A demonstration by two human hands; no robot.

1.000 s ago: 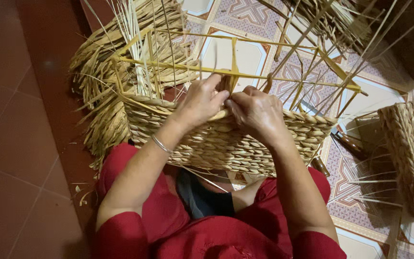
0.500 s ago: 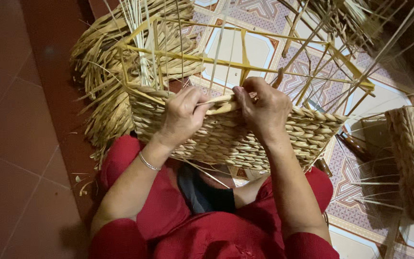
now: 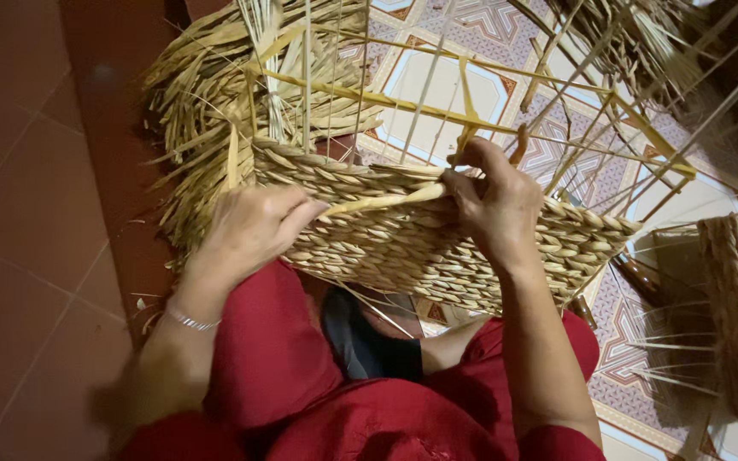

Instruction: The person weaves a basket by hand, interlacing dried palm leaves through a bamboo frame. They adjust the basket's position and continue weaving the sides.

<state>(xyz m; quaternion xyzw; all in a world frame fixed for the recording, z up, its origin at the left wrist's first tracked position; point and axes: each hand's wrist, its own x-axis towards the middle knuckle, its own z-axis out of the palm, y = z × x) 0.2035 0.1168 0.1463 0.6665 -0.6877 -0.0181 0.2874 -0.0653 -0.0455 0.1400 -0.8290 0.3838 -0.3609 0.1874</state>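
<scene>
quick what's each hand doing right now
Left hand: closed, pinching a straw strand against the half-woven basket.
Right hand: closed on the same strand.

Left hand [image 3: 254, 229] curled, knuckles up, fingertips pinched at the woven basket wall [image 3: 437, 248]; right hand [image 3: 493, 205] bent over its upper edge, fingers closed, forearms angled inward.

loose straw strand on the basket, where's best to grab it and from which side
Probably pinch the strand along its free flat stretch between the left hand and right hand, coming from above: it lies across the basket wall's top edge, with only upright stakes nearby.
</scene>
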